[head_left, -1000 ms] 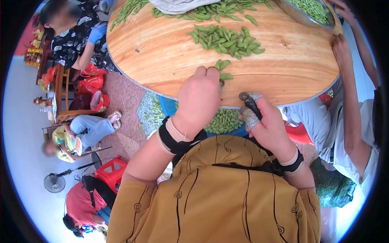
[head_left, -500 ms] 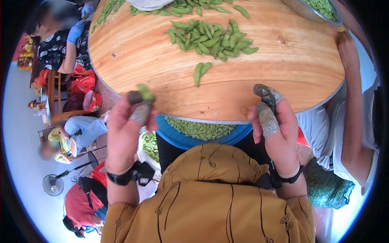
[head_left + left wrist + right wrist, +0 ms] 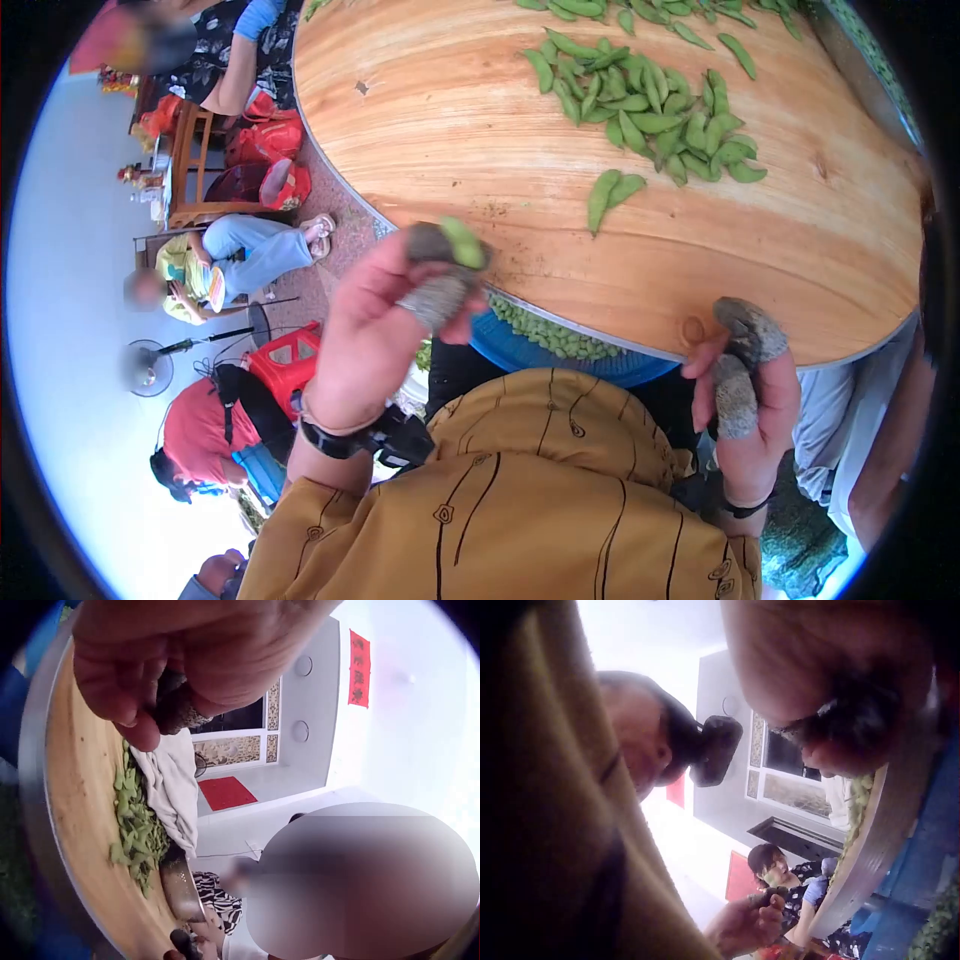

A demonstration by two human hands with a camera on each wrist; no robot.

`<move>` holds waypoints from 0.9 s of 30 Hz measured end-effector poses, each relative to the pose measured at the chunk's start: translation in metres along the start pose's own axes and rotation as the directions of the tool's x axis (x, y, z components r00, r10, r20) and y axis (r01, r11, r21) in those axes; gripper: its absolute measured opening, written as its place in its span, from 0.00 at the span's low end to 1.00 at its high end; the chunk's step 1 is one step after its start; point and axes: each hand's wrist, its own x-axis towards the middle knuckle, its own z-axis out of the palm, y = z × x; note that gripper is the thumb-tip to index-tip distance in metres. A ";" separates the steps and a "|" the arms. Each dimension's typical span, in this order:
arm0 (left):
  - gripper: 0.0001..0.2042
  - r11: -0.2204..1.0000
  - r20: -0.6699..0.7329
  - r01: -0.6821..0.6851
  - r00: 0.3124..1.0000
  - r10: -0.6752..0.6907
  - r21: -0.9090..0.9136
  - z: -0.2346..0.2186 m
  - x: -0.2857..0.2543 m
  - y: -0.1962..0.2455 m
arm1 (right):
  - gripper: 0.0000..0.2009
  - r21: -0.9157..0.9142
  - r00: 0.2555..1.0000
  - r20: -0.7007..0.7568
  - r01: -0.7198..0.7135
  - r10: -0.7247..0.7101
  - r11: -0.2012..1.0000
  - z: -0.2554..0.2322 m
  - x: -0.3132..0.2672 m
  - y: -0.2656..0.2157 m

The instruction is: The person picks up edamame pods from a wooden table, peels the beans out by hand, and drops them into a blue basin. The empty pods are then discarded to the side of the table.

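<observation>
My left hand (image 3: pixel 375 325) pinches a green pod (image 3: pixel 461 243) between its covered thumb and finger, at the left part of the table's near edge. Two pods (image 3: pixel 603 197) lie side by side up and right of it, below a larger pile of pods (image 3: pixel 650 105). At the near edge on the right, my right hand (image 3: pixel 750 390) has loosely curled fingers, with dark and grey covers on thumb and finger and no pod visible. Each wrist view shows its hand from close by: the left hand (image 3: pixel 180 660) and the right hand (image 3: pixel 832 682), their grips partly hidden.
A blue basin (image 3: pixel 630 370) of shelled beans (image 3: pixel 550 332) sits below the edge of the wooden table (image 3: pixel 450 110). More pods and a metal bowl (image 3: pixel 870 75) are at the far side. A person in a patterned top (image 3: pixel 215 60) stands at left; a red stool (image 3: pixel 285 360) is behind.
My left hand moved from beside the few near pods to the left, then slightly back right, with a pod in its pinch. The head view has shifted; the right hand stays near the edge.
</observation>
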 end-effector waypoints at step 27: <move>0.10 0.997 0.551 0.056 0.831 -0.071 0.043 0.017 -0.015 -0.006 | 0.18 -0.007 0.875 0.407 -0.286 0.264 0.958 0.045 0.003 -0.038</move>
